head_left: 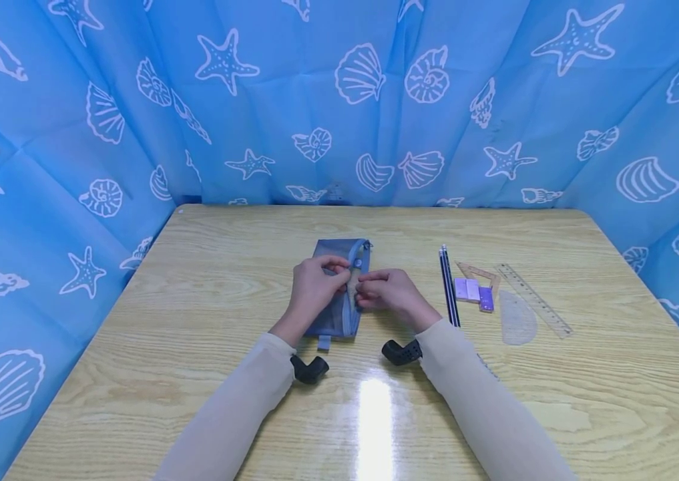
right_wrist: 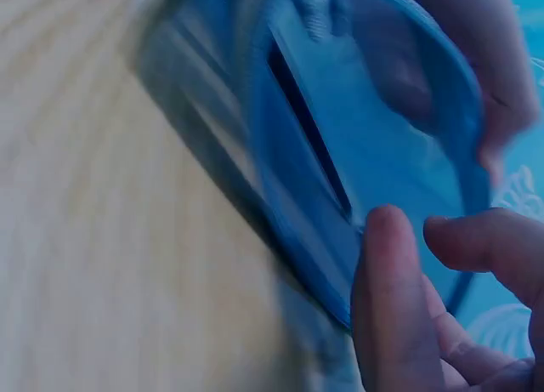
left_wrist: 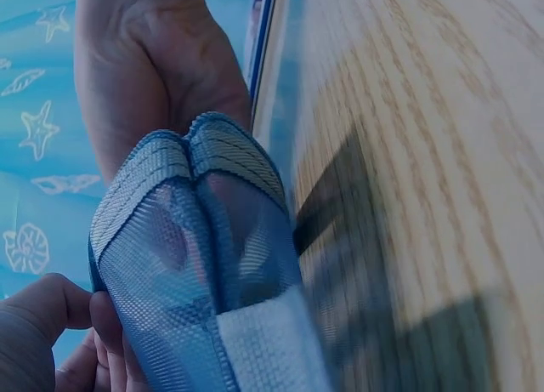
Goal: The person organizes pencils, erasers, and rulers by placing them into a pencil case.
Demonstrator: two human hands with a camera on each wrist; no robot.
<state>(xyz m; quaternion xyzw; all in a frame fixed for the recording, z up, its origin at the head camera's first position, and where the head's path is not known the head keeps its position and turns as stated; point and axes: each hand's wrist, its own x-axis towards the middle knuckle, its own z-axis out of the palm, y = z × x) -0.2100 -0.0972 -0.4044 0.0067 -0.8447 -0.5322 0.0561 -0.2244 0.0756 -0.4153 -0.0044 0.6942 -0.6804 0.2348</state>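
A blue mesh zip pouch (head_left: 330,314) lies on the table with its mouth spread apart. My left hand (head_left: 318,284) pinches the left side of the mouth, its fingers curled at the mesh in the left wrist view. Across from it, my right hand (head_left: 390,292) grips the right edge with thumb and fingers bent. The right wrist view looks into the pouch's opening (right_wrist: 293,188), where a thin dark strip (right_wrist: 310,128) shows; I cannot tell what it is. A pale fabric tab (left_wrist: 272,345) sticks out at the pouch's near end. The fingertips are partly hidden by the mesh.
Right of the pouch lie striped pencils (head_left: 450,287), purple-and-white erasers (head_left: 467,290), a set square (head_left: 483,272), a clear protractor (head_left: 517,319) and a clear ruler (head_left: 534,300). A blue curtain with shells (head_left: 327,100) hangs behind the wooden table (head_left: 225,247).
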